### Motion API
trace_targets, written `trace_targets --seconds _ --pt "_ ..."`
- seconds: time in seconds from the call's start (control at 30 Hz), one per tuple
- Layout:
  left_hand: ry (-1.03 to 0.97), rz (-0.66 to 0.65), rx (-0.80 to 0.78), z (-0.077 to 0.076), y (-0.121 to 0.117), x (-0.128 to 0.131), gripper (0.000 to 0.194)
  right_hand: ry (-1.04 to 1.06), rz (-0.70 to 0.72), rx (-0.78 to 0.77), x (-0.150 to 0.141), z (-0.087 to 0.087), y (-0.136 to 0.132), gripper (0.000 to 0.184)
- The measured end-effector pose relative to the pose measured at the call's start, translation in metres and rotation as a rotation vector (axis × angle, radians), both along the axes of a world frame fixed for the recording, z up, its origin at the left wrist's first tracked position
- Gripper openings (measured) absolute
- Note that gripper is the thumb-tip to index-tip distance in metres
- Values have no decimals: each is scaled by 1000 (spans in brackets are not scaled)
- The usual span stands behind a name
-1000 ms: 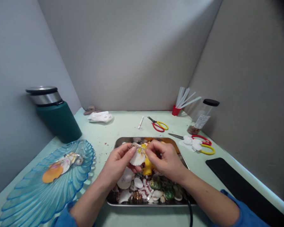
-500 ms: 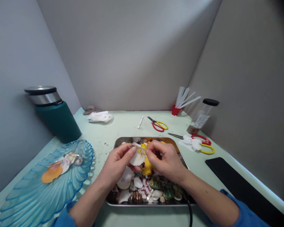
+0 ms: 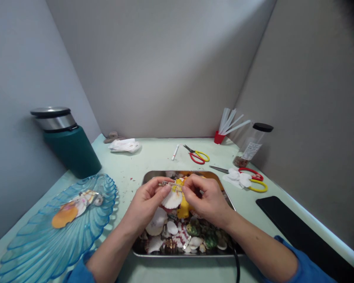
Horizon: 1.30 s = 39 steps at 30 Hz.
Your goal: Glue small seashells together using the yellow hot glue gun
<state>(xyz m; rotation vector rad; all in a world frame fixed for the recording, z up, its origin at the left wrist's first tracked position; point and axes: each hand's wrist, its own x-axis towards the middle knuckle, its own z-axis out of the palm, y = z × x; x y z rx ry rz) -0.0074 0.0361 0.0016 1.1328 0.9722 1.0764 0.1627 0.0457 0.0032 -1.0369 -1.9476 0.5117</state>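
Note:
Above a metal tray [image 3: 184,256] of shells, my left hand [image 3: 149,200] pinches one end of a slim silvery hair clip [image 3: 170,183] between thumb and forefinger. A white scallop shell [image 3: 171,200] sits just under the clip by my left fingertips; whether it is joined to the clip I cannot tell. My right hand [image 3: 205,198] is closed in a pinch at the clip's other end, its fingertips partly hidden. Between the hands, a yellow glue gun [image 3: 183,209] lies on the shells, its upper part covered by my right hand. Another silvery clip [image 3: 187,242] lies among the shells.
At left are a blue shell-shaped dish [image 3: 59,251] holding decorated shells [image 3: 65,215] and a teal bottle [image 3: 73,151]. Behind the tray lie scissors [image 3: 198,155] and a white marker [image 3: 175,152]. Rightward are more scissors [image 3: 257,184], cotton pads, a jar [image 3: 250,147], glue sticks [image 3: 228,124] and a black phone-like slab [image 3: 301,236].
My left fingers have shifted slightly along the clip, and those under the white shell have drawn out of sight. My right hand stays almost still. Nothing else has moved.

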Motion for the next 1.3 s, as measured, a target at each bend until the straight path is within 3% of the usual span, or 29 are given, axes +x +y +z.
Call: trace_targets --seconds 0.17,1.3 --pt "-15 -6 26 -2 1 -1 21 -28 -8 23 1 -1 0 13" --pt "101 38 111 -8 5 -5 21 -11 4 105 2 -4 1 13"
